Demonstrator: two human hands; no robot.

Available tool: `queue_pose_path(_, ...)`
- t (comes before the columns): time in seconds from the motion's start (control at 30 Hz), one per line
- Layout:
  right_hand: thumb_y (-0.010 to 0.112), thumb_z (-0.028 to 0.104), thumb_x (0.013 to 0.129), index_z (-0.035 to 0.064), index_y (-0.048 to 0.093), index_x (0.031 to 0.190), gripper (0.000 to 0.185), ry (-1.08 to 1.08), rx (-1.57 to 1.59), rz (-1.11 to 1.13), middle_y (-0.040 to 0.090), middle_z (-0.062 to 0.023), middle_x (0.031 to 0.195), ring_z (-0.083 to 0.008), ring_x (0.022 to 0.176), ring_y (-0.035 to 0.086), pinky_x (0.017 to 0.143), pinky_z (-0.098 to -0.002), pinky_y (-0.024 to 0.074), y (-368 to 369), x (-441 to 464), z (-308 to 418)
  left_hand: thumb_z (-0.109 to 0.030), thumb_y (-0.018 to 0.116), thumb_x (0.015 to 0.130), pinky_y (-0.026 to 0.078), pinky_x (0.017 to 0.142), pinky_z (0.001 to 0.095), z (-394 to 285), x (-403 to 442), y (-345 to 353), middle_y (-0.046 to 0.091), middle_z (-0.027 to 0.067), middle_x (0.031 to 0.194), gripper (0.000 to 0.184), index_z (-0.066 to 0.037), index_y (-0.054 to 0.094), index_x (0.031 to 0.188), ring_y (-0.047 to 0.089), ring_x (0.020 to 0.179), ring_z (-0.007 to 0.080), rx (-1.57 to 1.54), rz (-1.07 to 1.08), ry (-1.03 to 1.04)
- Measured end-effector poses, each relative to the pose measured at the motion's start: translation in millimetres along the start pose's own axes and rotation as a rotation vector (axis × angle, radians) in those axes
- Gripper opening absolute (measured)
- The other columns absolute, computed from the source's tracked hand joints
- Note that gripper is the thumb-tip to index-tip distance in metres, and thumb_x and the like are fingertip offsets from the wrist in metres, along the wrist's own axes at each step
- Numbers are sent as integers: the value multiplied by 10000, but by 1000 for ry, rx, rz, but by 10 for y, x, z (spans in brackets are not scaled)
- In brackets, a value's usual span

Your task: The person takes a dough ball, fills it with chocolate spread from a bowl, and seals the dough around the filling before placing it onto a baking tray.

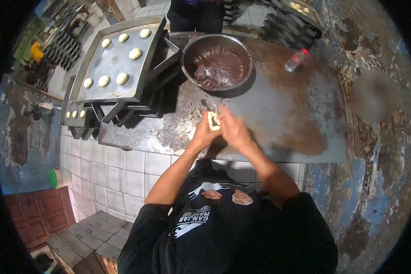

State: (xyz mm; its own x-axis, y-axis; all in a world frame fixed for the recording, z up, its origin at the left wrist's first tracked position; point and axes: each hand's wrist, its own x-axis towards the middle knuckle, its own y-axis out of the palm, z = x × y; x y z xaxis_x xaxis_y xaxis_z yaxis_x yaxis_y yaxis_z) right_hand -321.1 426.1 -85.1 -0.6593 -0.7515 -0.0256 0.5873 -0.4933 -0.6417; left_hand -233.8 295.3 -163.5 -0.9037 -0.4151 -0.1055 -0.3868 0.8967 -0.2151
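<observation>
My left hand (pixel 205 132) is closed round a piece of pale yellow dough (pixel 212 126), held above the table's front part. The dough is cupped open, with dark brown filling in its hollow. Close beside it on the right is my right hand (pixel 234 130), blurred by motion. Its fingers look curled in near the dough's rim; what they grip, if anything, I cannot make out. Just beyond both hands stands a wide metal bowl (pixel 247 75), holding thick chocolate-brown filling (pixel 219 66).
On the left, a metal baking tray (pixel 109 57) with several dough balls (pixel 135 54) rests on stacked trays. A red-capped bottle (pixel 297 60) stands at the right on the stained table (pixel 278 128). Across the table a person (pixel 196 16) stands. More trays (pixel 290 27) are stacked far right.
</observation>
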Motion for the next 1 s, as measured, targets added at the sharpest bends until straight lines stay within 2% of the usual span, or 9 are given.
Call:
queue_pose_path(0.13,500,-41,919,59,522,1404,495,-458,-171,-252,682,-213,1230,-364,1095,680,929,-450,543,-39,-517,-233,-209,836,839,499,771,279,-406,-329,87,622,20,931,438,-61,548,1133,581,882,103,-205,-38,104)
queue_pose_path(0.23,499,-8,961,17,489,1422,461,-212,271,-252,685,-197,1232,-303,1064,696,967,-393,530,-97,-746,-123,-220,802,891,518,675,265,-598,-569,122,646,17,931,379,-28,617,1161,607,835,85,-391,132,-188)
queue_pose_path(0.33,586,111,1001,-16,459,1410,446,-281,68,-343,718,-119,1148,-183,964,697,893,-321,530,-29,-974,-90,-240,707,968,553,704,274,-717,-750,291,697,70,1046,312,7,682,1157,637,889,104,-348,26,-59)
queue_pose_path(0.47,688,108,946,-20,542,1255,366,125,875,-338,712,-72,1028,-131,888,669,750,-280,505,142,-1045,-189,-288,632,1014,570,885,300,-855,-963,418,686,153,1243,443,41,636,1311,671,999,151,-203,-90,159)
queue_pose_path(0.53,696,96,930,-19,564,1232,349,205,1410,-4,714,-83,1039,-134,909,674,764,-309,510,0,-1049,-294,-274,668,982,568,878,339,-853,-1048,310,706,178,1211,474,-5,614,1368,698,964,211,-103,-32,212)
queue_pose_path(0.6,657,87,947,-23,585,1224,306,189,1223,89,716,-77,1047,-164,918,684,797,-342,525,-157,-1073,-194,-252,706,937,558,853,368,-913,-1146,195,726,185,1117,496,-51,617,1382,711,938,265,140,36,192)
queue_pose_path(0.7,665,89,932,22,697,1115,197,-521,43,-32,737,-76,1084,-173,929,704,834,-343,583,-259,-1124,223,-229,736,899,544,809,379,-870,-1193,23,742,164,951,448,-70,675,1313,714,882,279,324,86,207)
queue_pose_path(0.83,683,16,922,-9,575,1330,423,-209,941,-173,708,-120,1107,-170,954,688,894,-295,580,-21,-949,416,-296,650,972,536,778,358,-1140,-1323,-299,743,121,879,362,-51,721,1229,665,814,174,234,32,4)
queue_pose_path(1.0,701,-5,908,-31,544,1312,435,-102,1008,297,699,-102,1104,-162,974,680,892,-285,570,-21,-593,518,-399,663,960,528,811,349,-1079,-1431,-629,732,131,992,529,-62,638,1368,650,871,169,222,-59,29)
